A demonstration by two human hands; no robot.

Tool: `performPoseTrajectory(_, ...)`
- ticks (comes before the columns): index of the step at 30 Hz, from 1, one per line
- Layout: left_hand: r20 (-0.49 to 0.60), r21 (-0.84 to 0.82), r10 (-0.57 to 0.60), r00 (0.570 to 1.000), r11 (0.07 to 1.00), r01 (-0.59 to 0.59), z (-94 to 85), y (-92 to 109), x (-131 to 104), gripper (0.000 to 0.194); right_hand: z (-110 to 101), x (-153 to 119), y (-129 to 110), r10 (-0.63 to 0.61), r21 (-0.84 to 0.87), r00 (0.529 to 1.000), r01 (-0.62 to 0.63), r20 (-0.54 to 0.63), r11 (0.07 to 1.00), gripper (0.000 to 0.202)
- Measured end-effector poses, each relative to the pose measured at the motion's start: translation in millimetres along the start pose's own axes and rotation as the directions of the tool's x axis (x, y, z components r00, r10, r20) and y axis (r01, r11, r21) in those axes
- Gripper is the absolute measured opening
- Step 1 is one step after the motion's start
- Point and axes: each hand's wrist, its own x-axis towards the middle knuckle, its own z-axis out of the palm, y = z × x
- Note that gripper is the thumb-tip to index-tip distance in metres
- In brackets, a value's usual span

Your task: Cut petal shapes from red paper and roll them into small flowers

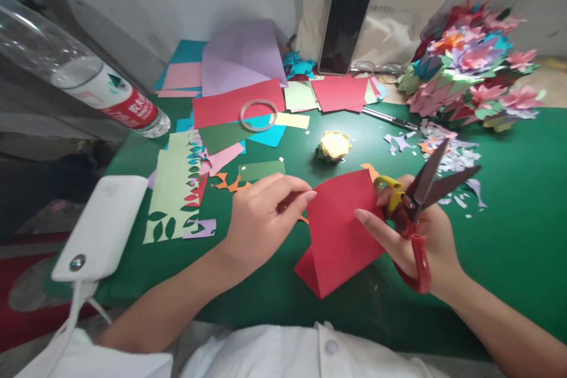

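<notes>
With my left hand [266, 221] I pinch the upper left corner of the folded red paper [345, 224] between thumb and forefinger, the other fingers curled in. My right hand [427, 239] has its thumb pressed on the paper's right part, the fingers behind it, and also carries the scissors [414, 204], blades parted and pointing away to the right, with one yellow and one red handle loop. The paper is in front of me, over the near middle of the green table [509, 248], a folded flap showing at its lower left. Just beyond it sits a yellow paper flower [335, 145]. Left of my left hand lies a pale green sheet [170, 189] with leaf shapes cut out; to the right, lilac scraps [456, 156] lie near the paper flower bouquet [478, 65]. A white power bank [101, 227] rests by the table's left edge.
</notes>
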Motion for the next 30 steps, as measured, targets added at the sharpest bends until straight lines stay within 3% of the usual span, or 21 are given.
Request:
performPoseTrajectory(13,0.135,-0.113,-0.251,0.958,0.957,0.267,-0.7,-2,4,0.009,0,1,-4,-0.027,-0.007,0.999,0.027,-0.028,1.0,0.027)
performPoseTrajectory(18,0.238,-0.253,-0.356,0.904,0.876,0.411,-1.6,-2,4,0.009,-2,2,-2,-0.041,0.013,0.999,0.041,-0.002,0.999,0.026)
performPoseTrajectory(25,0.441,-0.438,-0.453,0.775,0.645,0.626,-2.7,-2,10,0.01,-1,-6,6,-0.055,0.033,0.998,0.054,0.029,0.998,0.025)
performPoseTrajectory(27,0.433,-0.437,-0.477,0.765,0.631,0.641,-2.7,-2,11,0.011,-3,0,3,-0.04,0.072,0.999,0.039,0.012,0.997,0.026)
performPoseTrajectory(30,0.371,-0.451,-0.492,0.788,0.646,0.616,-2.7,-4,10,0.01,-15,21,-2,-0.014,0.157,0.998,0.022,-0.053,0.987,0.026)
